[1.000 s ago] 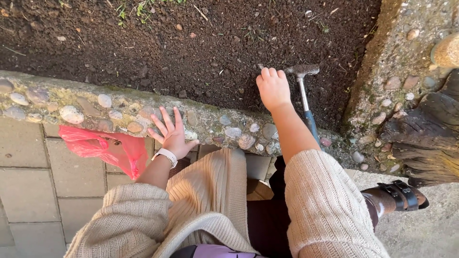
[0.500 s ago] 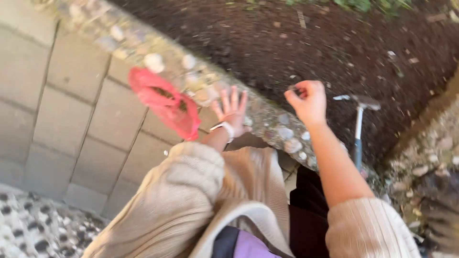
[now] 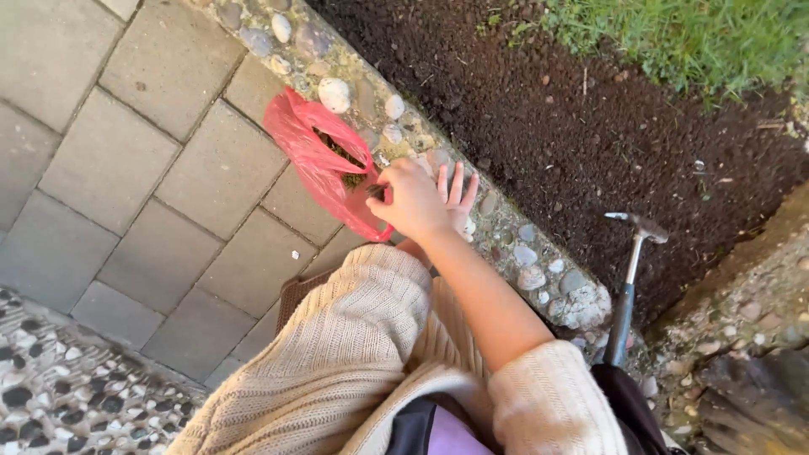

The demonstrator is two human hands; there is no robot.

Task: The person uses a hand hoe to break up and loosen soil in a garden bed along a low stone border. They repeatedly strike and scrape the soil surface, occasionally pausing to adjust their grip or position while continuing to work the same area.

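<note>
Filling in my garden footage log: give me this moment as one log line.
right hand: at mouth of red bag | left hand: flat on stone edging | hand rake: propped in soil

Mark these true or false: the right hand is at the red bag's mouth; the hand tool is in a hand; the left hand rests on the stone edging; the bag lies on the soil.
1. The right hand is at the mouth of the red bag: true.
2. The hand tool is held: false, it lies untouched on the soil.
3. The left hand rests on the stone edging: true.
4. The bag lies on soil: false, it lies on the paving.
</note>
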